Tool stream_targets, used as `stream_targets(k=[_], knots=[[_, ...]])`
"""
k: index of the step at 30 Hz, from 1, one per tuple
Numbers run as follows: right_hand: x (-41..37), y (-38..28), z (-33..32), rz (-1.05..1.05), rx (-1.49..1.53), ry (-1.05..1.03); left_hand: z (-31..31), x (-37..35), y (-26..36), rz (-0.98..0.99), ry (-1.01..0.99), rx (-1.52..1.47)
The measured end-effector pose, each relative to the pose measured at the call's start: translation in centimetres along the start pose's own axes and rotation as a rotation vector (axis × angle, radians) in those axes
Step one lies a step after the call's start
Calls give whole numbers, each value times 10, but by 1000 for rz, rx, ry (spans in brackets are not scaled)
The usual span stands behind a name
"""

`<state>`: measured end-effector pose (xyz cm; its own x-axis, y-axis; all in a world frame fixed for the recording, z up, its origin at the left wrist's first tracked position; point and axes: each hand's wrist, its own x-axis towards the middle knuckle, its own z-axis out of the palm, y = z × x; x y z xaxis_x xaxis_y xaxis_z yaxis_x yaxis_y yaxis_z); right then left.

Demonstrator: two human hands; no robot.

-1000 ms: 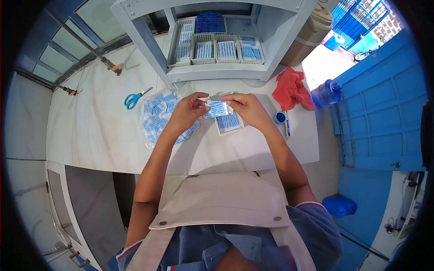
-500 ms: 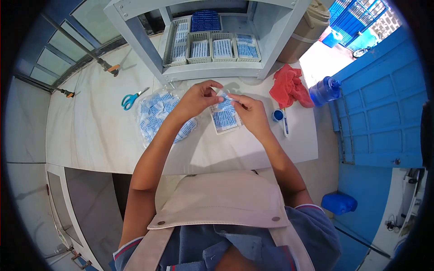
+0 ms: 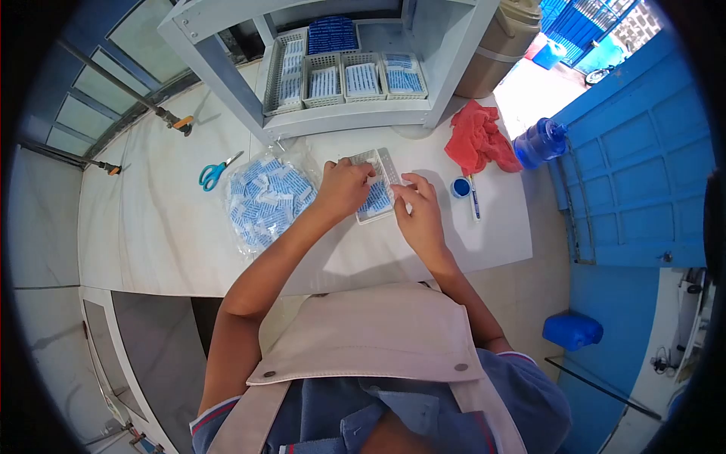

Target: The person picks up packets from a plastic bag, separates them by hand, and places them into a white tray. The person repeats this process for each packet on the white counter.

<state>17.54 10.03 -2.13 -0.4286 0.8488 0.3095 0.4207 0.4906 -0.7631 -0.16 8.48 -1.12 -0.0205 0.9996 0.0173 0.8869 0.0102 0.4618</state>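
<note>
A small white basket (image 3: 384, 163) stands on the table with blue-and-white packets (image 3: 376, 198) in its near part. My left hand (image 3: 346, 185) reaches over the basket's left side, its fingers bent down; what they hold, if anything, is hidden. At the basket's right edge is my right hand (image 3: 417, 206), thumb and fingers apart, with nothing visible between them. Left of my left hand lies a clear plastic bag (image 3: 268, 197) full of similar packets.
Scissors (image 3: 214, 175) lie left of the bag. A shelf (image 3: 348, 119) behind holds several packet baskets. To the right are a red cloth (image 3: 478, 138), a small blue-filled pot (image 3: 460, 188), a white pen-like item (image 3: 476, 204) and a blue bottle (image 3: 541, 144).
My left hand has moved down over the basket. My right hand has shifted slightly right and opened. More of the basket's far part shows, and the packets held between my hands are no longer seen there.
</note>
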Motion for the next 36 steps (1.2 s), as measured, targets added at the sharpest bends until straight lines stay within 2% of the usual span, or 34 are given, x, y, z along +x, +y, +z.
stream_targets(k=[2,4,7,11,13,16,20,23,26,32,35,36], knots=[[-2,-2,1,9,-1,-59,5,-2,1,1,53,31],[-2,-5,0,-129,-246,-136,5,-4,4,23,89,80],[0,-10,1,-140,-287,-176,9,-8,2,39,163,127],[4,-15,1,-170,-426,-258,6,-13,3,-9,157,199],[5,-17,2,-181,-489,-306,4,-19,1,99,206,319],[7,-19,6,-248,-435,-220,5,-21,1,126,254,317],[9,-12,7,-228,-464,-245,3,-26,2,126,223,340],[12,-12,5,-225,-474,-253,1,-25,5,152,298,308],[22,-14,7,-227,-447,-213,-1,-25,4,73,252,323],[43,0,18,-171,-389,-257,6,-30,2,3,209,317],[56,-1,17,-160,-358,-327,5,-30,5,-65,237,268],[60,-2,15,-136,-410,-411,4,-30,5,-77,220,274]])
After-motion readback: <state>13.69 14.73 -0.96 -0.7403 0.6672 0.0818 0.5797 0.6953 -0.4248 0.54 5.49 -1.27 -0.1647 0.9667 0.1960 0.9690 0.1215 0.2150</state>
